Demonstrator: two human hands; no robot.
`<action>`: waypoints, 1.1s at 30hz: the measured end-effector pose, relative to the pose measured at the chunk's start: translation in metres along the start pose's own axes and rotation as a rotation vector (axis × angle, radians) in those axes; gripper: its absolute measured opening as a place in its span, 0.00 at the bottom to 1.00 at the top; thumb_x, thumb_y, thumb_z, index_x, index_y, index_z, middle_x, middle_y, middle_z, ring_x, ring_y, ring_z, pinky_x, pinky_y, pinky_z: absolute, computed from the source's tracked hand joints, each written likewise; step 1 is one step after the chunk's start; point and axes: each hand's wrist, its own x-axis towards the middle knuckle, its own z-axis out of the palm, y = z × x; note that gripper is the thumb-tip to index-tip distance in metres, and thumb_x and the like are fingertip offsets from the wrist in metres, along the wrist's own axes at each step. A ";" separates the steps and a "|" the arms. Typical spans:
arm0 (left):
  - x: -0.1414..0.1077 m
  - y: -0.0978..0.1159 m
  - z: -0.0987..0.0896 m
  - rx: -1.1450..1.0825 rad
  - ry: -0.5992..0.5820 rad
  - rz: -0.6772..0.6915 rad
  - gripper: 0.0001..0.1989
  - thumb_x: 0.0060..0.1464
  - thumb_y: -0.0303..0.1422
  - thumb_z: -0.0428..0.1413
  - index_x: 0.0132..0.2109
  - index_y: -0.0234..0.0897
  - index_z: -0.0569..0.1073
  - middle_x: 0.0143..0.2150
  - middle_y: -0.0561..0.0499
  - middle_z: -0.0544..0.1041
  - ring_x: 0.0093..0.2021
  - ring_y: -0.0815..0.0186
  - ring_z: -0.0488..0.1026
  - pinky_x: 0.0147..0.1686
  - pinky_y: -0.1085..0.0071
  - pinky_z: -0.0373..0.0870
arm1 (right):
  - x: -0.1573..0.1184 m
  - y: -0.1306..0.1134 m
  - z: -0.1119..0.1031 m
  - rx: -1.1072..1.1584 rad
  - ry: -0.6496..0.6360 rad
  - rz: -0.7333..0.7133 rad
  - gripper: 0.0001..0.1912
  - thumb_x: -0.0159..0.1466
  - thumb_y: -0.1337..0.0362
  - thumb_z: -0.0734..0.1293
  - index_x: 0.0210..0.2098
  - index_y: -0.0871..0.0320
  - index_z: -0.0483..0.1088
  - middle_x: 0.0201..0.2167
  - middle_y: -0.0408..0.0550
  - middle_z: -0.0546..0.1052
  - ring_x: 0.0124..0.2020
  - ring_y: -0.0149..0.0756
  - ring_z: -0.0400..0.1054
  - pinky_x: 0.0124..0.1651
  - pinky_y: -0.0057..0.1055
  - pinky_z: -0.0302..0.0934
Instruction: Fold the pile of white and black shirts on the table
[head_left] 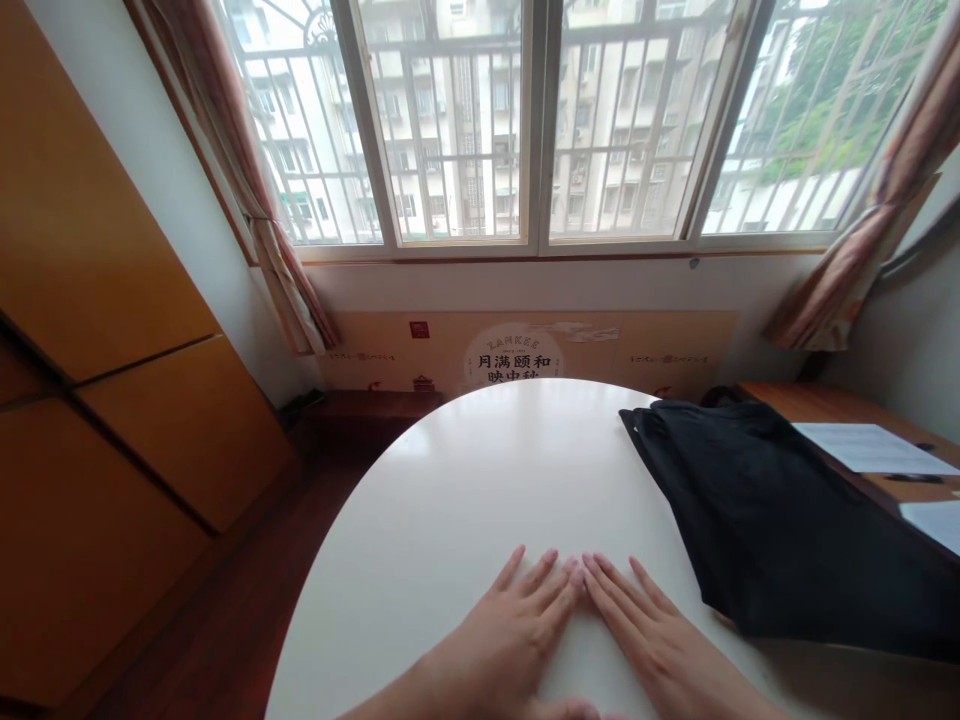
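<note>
My left hand [517, 630] lies on the white round table [450, 500] with its fingers stretched out and holds nothing. Beside it my right hand [652, 630] rests flat on the same tabletop, fingers extended and empty. The fingertips of both hands meet or nearly meet near the table's middle. To the right of my right hand, apart from it, is a dark folded garment [780, 520], perhaps trousers. It covers the right part of the table and reaches past its edge.
A wooden desk [825, 400] at the right bears paper sheets [870, 447] and a dark pen [911, 478]. Wooden cabinets [90, 450] stand at the left. Beyond the table are a printed panel [675, 335], tied curtains [281, 270] and a barred window [457, 140].
</note>
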 end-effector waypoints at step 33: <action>0.006 0.001 -0.004 0.066 -0.100 -0.045 0.48 0.69 0.51 0.51 0.80 0.37 0.33 0.79 0.38 0.40 0.79 0.42 0.39 0.71 0.30 0.35 | 0.000 0.003 0.017 -0.357 0.148 -0.007 0.55 0.54 0.75 0.60 0.78 0.72 0.33 0.74 0.56 0.57 0.72 0.54 0.59 0.65 0.49 0.65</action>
